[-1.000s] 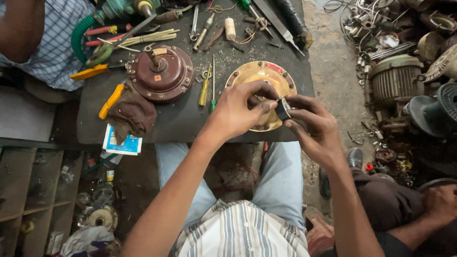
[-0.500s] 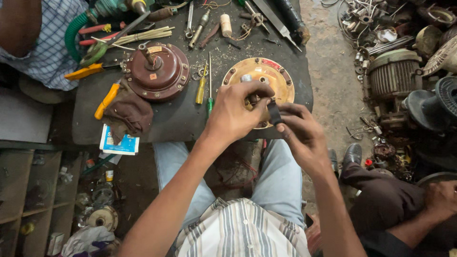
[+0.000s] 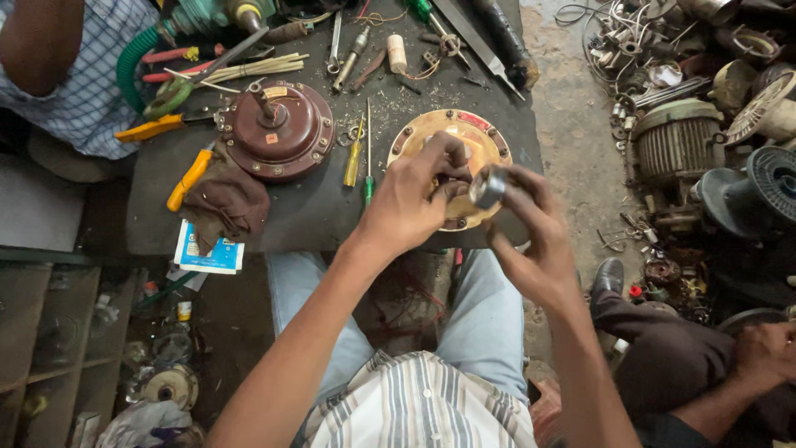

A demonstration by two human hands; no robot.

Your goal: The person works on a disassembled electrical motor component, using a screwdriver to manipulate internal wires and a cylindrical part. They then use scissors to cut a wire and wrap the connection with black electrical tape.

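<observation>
2 hands up over the gold motor cover at the bench edge: right hand curled round a small metal bearing, left hand pinching at it fingertip-close, so anything dropped lands on the cover.

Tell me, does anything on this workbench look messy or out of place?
Yes. Pale grit and filings are strewn across the dark bench top, and a blue-and-white packet hangs half over its front edge.
</observation>
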